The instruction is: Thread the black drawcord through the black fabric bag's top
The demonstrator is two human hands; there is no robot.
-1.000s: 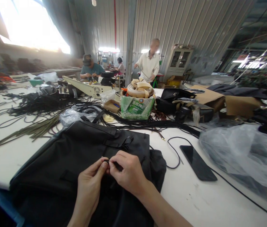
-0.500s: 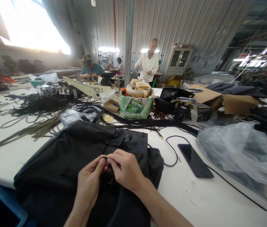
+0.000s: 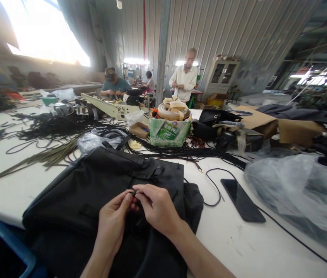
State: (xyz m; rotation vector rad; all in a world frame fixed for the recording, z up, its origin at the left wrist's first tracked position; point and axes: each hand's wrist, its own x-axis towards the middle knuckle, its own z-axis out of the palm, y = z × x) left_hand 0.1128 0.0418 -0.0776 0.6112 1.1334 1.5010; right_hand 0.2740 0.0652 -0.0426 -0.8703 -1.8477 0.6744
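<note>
A black bag [image 3: 105,173] with a smooth, leather-like surface lies across the near side of the white table. Above its middle, my left hand [image 3: 114,216] pinches a small black piece [image 3: 133,194] between thumb and fingers. My right hand [image 3: 159,208] meets it there, thumb and index finger closed on the same piece. Fingertips cover most of this piece, so its exact kind cannot be made out. A black loop [image 3: 157,173] sticks up from the bag just beyond my hands.
Right of the bag lie a black phone [image 3: 242,200], a thin black cord [image 3: 220,189] and clear plastic bags [image 3: 291,189]. Bundled black cords [image 3: 210,154] and a green box [image 3: 167,133] holding beige strapping are behind it. Co-workers [image 3: 183,79] are farther back.
The whole view has shifted slightly, so everything sits a bit farther right. Both hands stay together on the small black piece, with the fingers moved only a little.
</note>
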